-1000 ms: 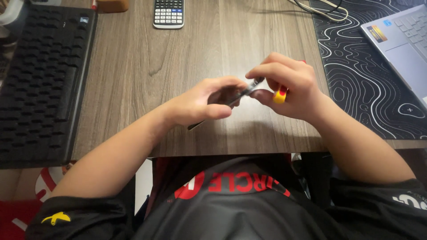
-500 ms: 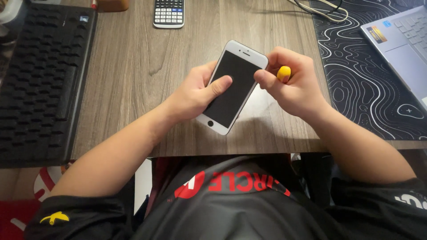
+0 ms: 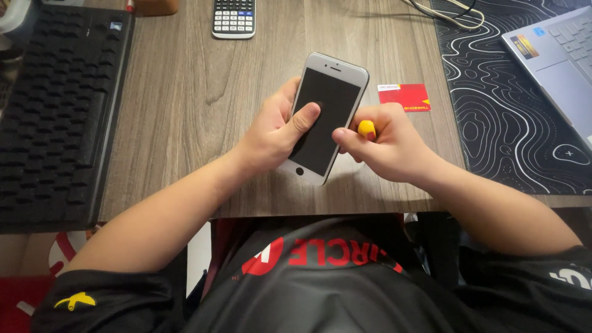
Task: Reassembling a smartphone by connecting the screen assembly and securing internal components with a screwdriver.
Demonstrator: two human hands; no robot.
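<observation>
The left hand (image 3: 274, 132) covers the phone's (image 3: 325, 111) left edge and lower corner, its thumb across the dark screen. The right hand (image 3: 385, 148) hides all but the rounded tip of a yellow tool (image 3: 367, 129); what its working end meets cannot be told. The frame's edges crop the laptop (image 3: 555, 58) at right, the calculator (image 3: 234, 17) and cables (image 3: 453, 12) at top, and the black keyboard (image 3: 52, 111) at left.
</observation>
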